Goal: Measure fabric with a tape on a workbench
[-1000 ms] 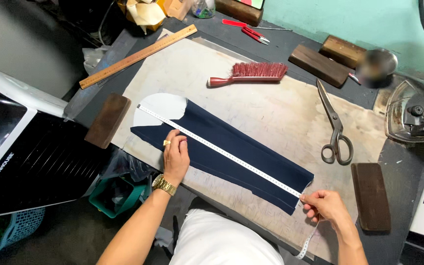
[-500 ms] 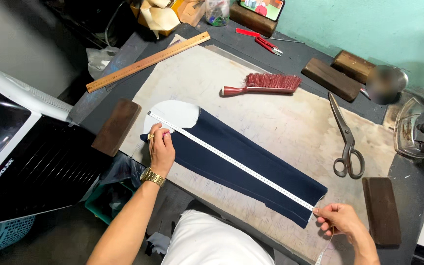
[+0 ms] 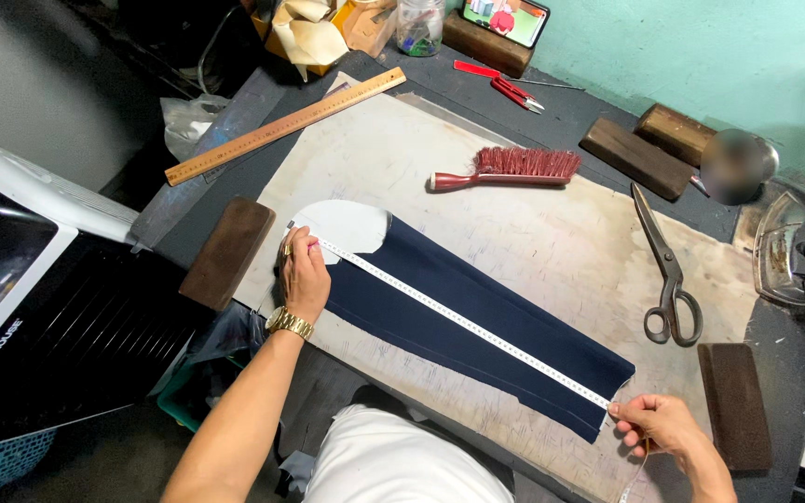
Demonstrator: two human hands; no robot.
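Fabric axis: the navy fabric panel lies flat, its long axis running diagonally between the two hands.
Fabric appearance: dark navy, with a pale lining patch at the end by the left fingers.
Tape: the white measuring tape is stretched taut along that axis.
Left hand: fingers curled down, pressing the tape end onto the lining.
Right hand: fingertips pinched shut on the tape at the panel's other end.
Scissors: beyond the right fingers, well apart.

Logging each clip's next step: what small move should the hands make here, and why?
Probably read the tape measure at the right hand. It already lies taut along the navy fabric piece, the left hand pinning its start at the white end and the right pinching it past the far edge.
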